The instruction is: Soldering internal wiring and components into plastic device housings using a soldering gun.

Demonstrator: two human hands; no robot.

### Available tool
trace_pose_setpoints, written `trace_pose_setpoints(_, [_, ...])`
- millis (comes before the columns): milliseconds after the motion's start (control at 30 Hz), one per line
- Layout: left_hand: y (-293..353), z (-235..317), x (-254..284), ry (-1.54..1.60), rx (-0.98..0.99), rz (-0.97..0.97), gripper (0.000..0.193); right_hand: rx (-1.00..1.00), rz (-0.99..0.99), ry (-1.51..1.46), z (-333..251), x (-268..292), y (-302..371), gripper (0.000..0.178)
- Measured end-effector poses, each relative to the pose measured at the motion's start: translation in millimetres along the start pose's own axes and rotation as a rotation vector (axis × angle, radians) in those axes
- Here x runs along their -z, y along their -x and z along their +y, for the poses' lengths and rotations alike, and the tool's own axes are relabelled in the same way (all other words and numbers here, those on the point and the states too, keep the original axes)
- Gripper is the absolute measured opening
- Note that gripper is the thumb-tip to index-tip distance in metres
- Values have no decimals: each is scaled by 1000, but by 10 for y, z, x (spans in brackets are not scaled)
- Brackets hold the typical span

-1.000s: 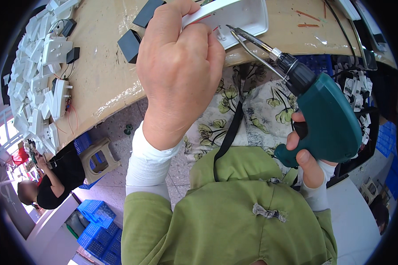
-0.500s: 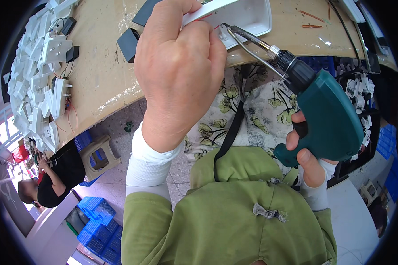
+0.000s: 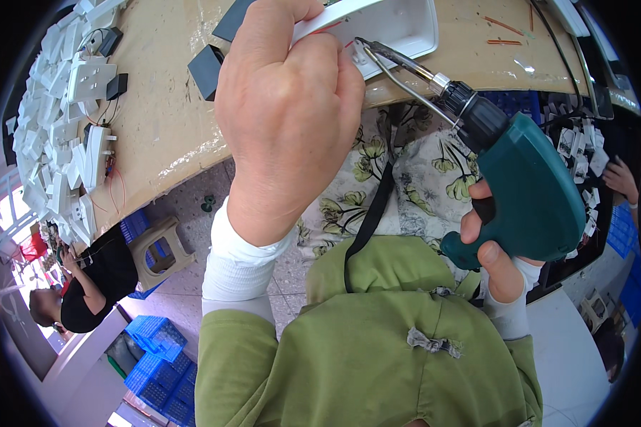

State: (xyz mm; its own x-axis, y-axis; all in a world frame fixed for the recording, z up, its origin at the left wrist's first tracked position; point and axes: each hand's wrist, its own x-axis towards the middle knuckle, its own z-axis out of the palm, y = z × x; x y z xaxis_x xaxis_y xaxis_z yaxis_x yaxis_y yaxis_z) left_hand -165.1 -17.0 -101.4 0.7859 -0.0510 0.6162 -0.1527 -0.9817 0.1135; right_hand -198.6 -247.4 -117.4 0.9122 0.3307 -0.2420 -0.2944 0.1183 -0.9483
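Observation:
My left hand (image 3: 288,107) is closed on the edge of a white plastic housing (image 3: 414,32), which sits at the table's near edge with its hollow side showing. A short red wire (image 3: 327,28) runs inside it, by my fingers. In my right hand (image 3: 495,249) is a green pistol-shaped soldering gun (image 3: 530,185), my fingers wrapped round its grip and trigger. Its dark tip and the thin metal feed tube beside it meet inside the housing, close to my left fingers. Whether the tip touches the wire or a terminal is too small to tell.
White plug housings (image 3: 57,128) are heaped at the table's left, some with wires. Black boxes (image 3: 206,72) lie beside my left hand. Orange wire pieces (image 3: 504,42) lie to the right. Blue crates (image 3: 160,363) and a stool (image 3: 162,252) stand on the floor. Another person (image 3: 92,285) works at left.
Another person's hand has come into view at the far right, by the white parts there. My own hands, the housing and the soldering gun have hardly moved.

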Motion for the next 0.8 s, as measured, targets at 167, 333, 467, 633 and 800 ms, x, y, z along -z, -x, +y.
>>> trace_pose_setpoints(167, [3, -5, -12, -26, -33, 12, 3, -1, 27, -19, 17, -15, 6, 73])
trace_pose_setpoints(333, [11, -1, -15, -6, 11, 5, 3, 20, 18, -13, 20, -7, 5, 72])
trace_pose_setpoints(467, [6, -4, -10, -25, -22, 7, 3, 19, 13, -10, 18, -10, 6, 71])
trace_pose_setpoints(633, [-2, -2, -11, -33, -44, 10, 3, 2, 31, -16, 22, -19, 9, 71])
trace_pose_setpoints(800, [4, -6, -8, -24, -24, 1, 4, -14, 23, 8, 3, -14, 6, 71])
